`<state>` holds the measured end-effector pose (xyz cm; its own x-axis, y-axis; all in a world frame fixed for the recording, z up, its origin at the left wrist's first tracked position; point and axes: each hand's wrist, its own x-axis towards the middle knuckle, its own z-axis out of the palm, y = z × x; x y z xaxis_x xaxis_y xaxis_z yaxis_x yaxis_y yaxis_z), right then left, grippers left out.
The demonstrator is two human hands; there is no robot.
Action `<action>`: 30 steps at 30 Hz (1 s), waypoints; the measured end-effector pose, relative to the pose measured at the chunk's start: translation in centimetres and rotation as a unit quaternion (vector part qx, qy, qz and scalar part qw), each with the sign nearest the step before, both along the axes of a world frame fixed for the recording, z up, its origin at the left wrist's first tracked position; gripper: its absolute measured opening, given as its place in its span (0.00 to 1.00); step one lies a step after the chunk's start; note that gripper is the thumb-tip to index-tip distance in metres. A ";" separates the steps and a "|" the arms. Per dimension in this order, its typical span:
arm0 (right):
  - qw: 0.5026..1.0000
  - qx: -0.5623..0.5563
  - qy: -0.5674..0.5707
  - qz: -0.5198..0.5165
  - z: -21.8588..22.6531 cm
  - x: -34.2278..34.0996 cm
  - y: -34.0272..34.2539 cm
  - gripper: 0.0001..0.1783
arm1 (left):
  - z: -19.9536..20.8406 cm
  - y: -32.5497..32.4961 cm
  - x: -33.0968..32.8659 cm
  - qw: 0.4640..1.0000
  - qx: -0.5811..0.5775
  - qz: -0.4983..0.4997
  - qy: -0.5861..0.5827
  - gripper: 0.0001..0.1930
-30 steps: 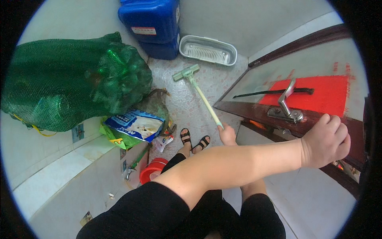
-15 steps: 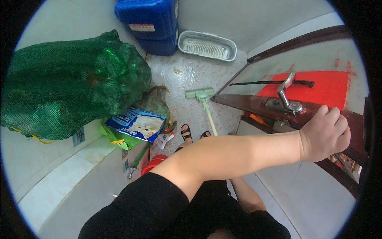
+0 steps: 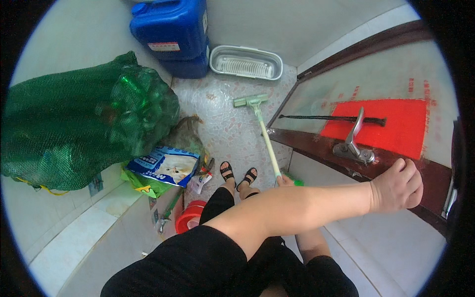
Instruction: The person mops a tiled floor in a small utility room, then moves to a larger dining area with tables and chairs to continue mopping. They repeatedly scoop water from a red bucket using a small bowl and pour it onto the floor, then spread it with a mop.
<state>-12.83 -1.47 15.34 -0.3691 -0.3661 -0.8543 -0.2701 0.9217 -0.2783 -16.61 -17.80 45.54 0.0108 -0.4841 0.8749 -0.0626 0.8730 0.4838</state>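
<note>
My left arm reaches across my body to the right, its hand [image 3: 398, 187] closed with curled fingers over the edge of a dark red-brown framed door [image 3: 316, 147]. Close to that hand is a silver lever handle [image 3: 354, 138] on the door. Below the left forearm, my right hand [image 3: 285, 181] is partly hidden, its fingers wrapped round the pale pole of a mop [image 3: 267, 141]. The mop's flat light-green head [image 3: 250, 100] is over the speckled floor. A bit of something green [image 3: 298, 182] shows beside the right hand; its kind is unclear.
A bulging green mesh sack [image 3: 89, 114] fills the left side, above a blue-and-white bag [image 3: 166, 166]. Blue jerrycans [image 3: 173, 34] and a grey oblong basin [image 3: 246, 63] stand at the far wall. A red bucket [image 3: 189, 216] is beside my feet.
The gap at the door's edge, which showed items beyond, has closed up, with my left hand still on it. My right hand on the mop pole has come into view.
</note>
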 end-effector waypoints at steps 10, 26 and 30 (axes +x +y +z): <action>0.979 -0.039 -0.088 -0.179 -7.6 -3.0 -11.5 0.21 | -1.2 1.3 -2.6 0.999 -0.010 -0.008 0.049 0.14; 0.988 0.128 -0.081 -0.008 -3.6 0.5 21.4 0.26 | -2.5 0.7 -2.0 0.995 -0.071 0.044 -0.046 0.19; 0.991 0.109 -0.072 0.018 -2.4 -0.5 27.2 0.22 | -1.8 -0.6 -0.6 0.988 -0.122 0.090 0.015 0.18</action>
<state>-13.33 25.75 12.90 -0.2283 -0.1769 -0.9574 -0.2763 0.9547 -0.1106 -17.26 -18.43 43.78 0.1047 -0.2474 0.9633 -0.2157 0.9399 0.2648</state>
